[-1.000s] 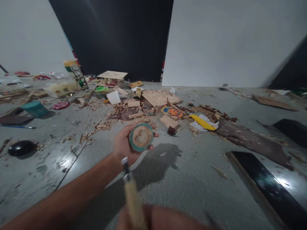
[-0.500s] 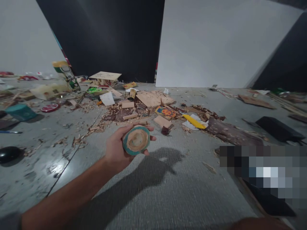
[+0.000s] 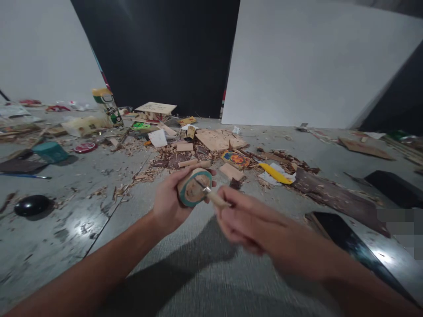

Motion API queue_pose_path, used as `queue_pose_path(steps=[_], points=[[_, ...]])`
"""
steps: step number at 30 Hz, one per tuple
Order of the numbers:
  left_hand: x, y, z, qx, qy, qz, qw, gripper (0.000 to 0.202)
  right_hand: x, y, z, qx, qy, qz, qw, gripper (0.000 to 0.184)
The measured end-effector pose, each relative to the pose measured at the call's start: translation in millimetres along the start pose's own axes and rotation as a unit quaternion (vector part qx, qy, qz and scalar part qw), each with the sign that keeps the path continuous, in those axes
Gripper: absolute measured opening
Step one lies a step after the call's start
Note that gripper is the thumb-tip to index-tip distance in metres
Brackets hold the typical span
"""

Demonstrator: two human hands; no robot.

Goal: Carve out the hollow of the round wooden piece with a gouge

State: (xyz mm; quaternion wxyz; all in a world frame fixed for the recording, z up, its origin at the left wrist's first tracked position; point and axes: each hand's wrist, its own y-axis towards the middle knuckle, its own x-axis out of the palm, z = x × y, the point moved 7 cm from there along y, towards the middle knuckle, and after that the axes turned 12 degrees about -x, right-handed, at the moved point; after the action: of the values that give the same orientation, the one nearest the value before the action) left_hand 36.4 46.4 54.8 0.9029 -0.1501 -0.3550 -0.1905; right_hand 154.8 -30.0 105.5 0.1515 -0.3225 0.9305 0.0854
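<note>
left hand (image 3: 170, 207) cupped, right hand (image 3: 251, 218) pinching

We saw the right hand (image 3: 251, 222) smeared by motion blur, so its fingers on the carving tool (image 3: 211, 196) could not be separated. Behind the left hand (image 3: 168, 204), the far side of the wooden bowl (image 3: 194, 187) was hidden. Right of the bowl, a pixelated patch (image 3: 401, 226) covered part of the dark board (image 3: 350, 244). The label on the can (image 3: 107, 105) was too small to read.
</note>
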Motion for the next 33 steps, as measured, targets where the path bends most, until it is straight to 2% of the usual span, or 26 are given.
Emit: queue_pose_path(steps=[2,4,9,11,14,21,28,33], points=[[0.1,-1.0,2.2,0.011,0.012,0.022,1.0,0.027,-20.1,6.1,3.5,-0.005,-0.175,0.041,0.984,0.022],[2.4,-2.5,3.2,0.017,0.03,0.039,0.999,0.03,-28.2,10.7,8.0,-0.01,-0.289,0.05,0.956,0.021],[6.1,-6.2,1.4,0.016,0.05,0.055,0.997,0.03,-21.6,13.5,14.9,-0.005,-0.379,0.031,0.925,0.022],[6.0,-7.0,0.3,0.014,0.058,0.055,0.997,0.029,-19.6,12.5,16.1,0.002,-0.397,0.036,0.917,0.024],[5.0,-7.0,-0.8,0.016,0.069,0.053,0.996,0.028,-17.7,11.1,14.0,-0.027,-0.408,0.052,0.911,0.027],[4.2,-5.8,-2.8,0.016,0.097,0.048,0.994,0.029,-16.8,8.9,11.2,-0.055,-0.404,0.037,0.912,0.026],[4.5,-5.3,-3.1,0.02,0.097,0.042,0.994,0.028,-18.9,6.0,8.9,-0.075,-0.412,0.051,0.907,0.025],[2.6,-4.5,-7.7,0.024,0.123,0.047,0.991,0.025,-17.0,6.3,13.1,-0.06,-0.383,0.043,0.921,0.027]])
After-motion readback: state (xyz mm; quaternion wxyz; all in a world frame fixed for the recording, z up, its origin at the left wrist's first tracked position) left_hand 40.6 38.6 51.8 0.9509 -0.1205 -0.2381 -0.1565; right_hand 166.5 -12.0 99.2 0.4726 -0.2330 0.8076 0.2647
